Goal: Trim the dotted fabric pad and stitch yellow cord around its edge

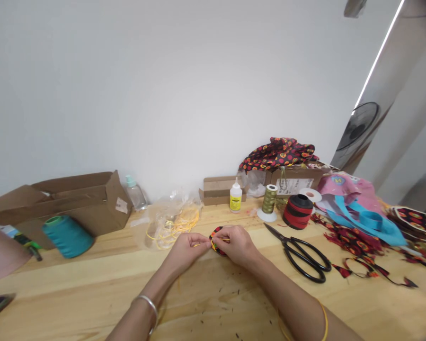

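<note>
Over the middle of the table, my left hand is closed in a pinch on a thin yellow cord, its fingertips meeting those of my right hand. A small rounded piece of dark fabric with a red and yellow pattern sits under the fingers of my right hand. That hand is also closed, thumb and forefinger pinching the yellow cord where it crosses the fabric. My fingers hide much of the fabric piece and the exact course of the cord. Another yellow strand hangs round my right forearm.
Large black scissors lie to the right, near a red-and-black thread spool. A glue bottle and olive thread cone stand behind. Yellow cord in a plastic bag, a teal thread cone and a cardboard box are left.
</note>
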Demonstrator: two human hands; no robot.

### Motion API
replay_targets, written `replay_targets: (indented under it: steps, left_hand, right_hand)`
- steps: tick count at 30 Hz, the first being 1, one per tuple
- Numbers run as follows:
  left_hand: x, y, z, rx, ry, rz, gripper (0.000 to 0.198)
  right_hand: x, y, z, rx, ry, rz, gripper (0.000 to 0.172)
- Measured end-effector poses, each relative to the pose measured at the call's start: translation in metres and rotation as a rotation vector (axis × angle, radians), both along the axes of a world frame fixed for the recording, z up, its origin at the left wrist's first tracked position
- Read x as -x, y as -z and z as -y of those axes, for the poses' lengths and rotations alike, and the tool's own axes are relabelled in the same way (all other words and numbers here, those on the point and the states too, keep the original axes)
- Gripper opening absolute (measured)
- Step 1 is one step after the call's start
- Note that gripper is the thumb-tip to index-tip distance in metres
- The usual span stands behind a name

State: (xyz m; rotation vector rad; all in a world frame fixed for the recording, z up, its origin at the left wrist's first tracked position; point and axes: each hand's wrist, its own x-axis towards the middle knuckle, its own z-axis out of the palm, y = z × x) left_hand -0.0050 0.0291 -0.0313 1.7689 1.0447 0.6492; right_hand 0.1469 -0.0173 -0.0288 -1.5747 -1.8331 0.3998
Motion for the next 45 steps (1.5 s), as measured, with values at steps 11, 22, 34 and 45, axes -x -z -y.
replay_targets:
  steps: [11,22,34,45]
  left_hand:
    - [0.0004,0.0054,-0.0029,0.002,-0.003,0.053,0.019]
    - [-0.0029,0.0027,-0.0012,-0.008,-0.041,0.134,0.021]
    - [-0.0031,0.0018,0.0012,-0.018,-0.041,0.106,0.02]
    - [-0.0015,0.0045,0.0001,-0.103,-0.019,0.054,0.019]
  right_hand:
    - [-0.0013,0.0046,-0.0017,-0.012,0.035,0.009,0.019]
    - [-0.0032,0.0029,-0.0028,-0.029,0.05,-0.004,0.019]
    - [-0.0029,-0.002,0.0007,-0.006,0.078,0.019,0.02]
    - [-0.0042,-0.0007,-0.0002,0.009,0.074,0.04,0.02]
